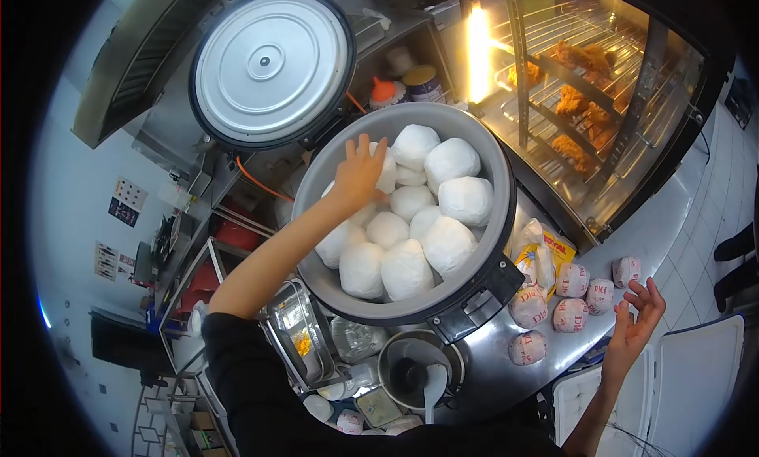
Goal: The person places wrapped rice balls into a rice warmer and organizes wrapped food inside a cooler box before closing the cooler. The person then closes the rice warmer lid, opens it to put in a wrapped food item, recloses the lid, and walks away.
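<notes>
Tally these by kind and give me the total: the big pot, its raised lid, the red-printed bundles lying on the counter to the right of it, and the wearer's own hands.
Pot: 1
Raised lid: 1
Red-printed bundles right of the pot: 6
Hands, left hand and right hand: 2
Total: 10
</notes>
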A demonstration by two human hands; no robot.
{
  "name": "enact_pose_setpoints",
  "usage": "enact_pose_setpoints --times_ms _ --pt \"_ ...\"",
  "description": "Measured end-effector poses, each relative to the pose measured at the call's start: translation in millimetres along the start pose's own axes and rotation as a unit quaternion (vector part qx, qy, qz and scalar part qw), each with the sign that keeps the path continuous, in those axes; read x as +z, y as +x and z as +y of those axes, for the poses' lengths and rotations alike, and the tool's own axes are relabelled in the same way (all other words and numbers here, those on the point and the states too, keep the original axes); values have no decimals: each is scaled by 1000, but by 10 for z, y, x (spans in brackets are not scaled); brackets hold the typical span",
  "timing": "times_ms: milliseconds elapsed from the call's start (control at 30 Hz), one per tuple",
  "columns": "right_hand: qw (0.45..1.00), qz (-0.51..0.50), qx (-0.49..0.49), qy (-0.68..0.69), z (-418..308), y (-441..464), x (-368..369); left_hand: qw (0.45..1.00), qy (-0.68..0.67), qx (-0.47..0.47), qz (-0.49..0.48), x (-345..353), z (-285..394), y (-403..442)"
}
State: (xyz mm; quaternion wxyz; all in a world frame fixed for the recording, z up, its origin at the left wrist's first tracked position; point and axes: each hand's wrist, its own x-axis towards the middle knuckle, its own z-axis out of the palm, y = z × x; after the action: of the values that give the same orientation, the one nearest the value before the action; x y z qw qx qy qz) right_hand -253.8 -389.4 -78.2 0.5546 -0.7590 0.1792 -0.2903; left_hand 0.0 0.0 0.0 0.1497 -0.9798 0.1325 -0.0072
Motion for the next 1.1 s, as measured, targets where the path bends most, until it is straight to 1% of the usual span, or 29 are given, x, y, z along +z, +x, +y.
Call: enact_pose_setpoints --times_ms 67,167,267,333,367,467,567,633,700,733,767,800,833,900,967,1033,1067,1100 --pt "1000 -3 1 -1 -11 -5 -36 1000 2 -5 -12 22 -33 11" --pt "1000 -1 3 -1 116 42 -79 997 -14 -57 40 232 -37 63" --pt "1000 -13 3 0 180 53 -110 997 -14 -75 29 259 48 9" --pt "1000 -10 3 -4 229 42 -168 981 111 14 156 333 -1 -51" --pt "1000 -5 5 -5 259 31 -201 958 171 63 219 350 -39 -61" --pt "999 25 18 -33 430 -8 -480 988 73 15 134 142 45 -119" --pt "993 60 67 -82 616 -134 -877 994 48 51 87 243 -131 -19" --pt "987 93 64 -112 808 -259 -1115 987 -21 94 125 368 -245 26" --pt "977 147 70 -136 1076 -471 -1337 988 -116 81 62 340 -318 55" --pt "973 170 72 -140 1193 -586 -1436 974 -82 187 102 490 -596 114" --pt "967 194 74 -150 1298 -686 -1563 985 -124 114 34 337 -472 125" --pt "958 217 92 -165 1375 -788 -1692 969 26 198 147 156 -227 94" --pt "946 241 106 -188 1453 -899 -1847 972 -43 157 168 23 125 -11" --pt "919 297 135 -221 1761 -1234 -2254 967 0 211 144 -197 634 -65" --pt "890 353 173 -232 2095 -1637 -2616 964 -2 254 79 240 234 257" --pt "864 401 215 -217 2534 -2108 -2941 967 -21 234 95 422 71 492" --pt "853 392 232 -256 2842 -2388 -3072 958 -26 270 94 488 -97 662" --pt "842 375 249 -296 3152 -2697 -3230 957 -38 279 69 446 -151 714"
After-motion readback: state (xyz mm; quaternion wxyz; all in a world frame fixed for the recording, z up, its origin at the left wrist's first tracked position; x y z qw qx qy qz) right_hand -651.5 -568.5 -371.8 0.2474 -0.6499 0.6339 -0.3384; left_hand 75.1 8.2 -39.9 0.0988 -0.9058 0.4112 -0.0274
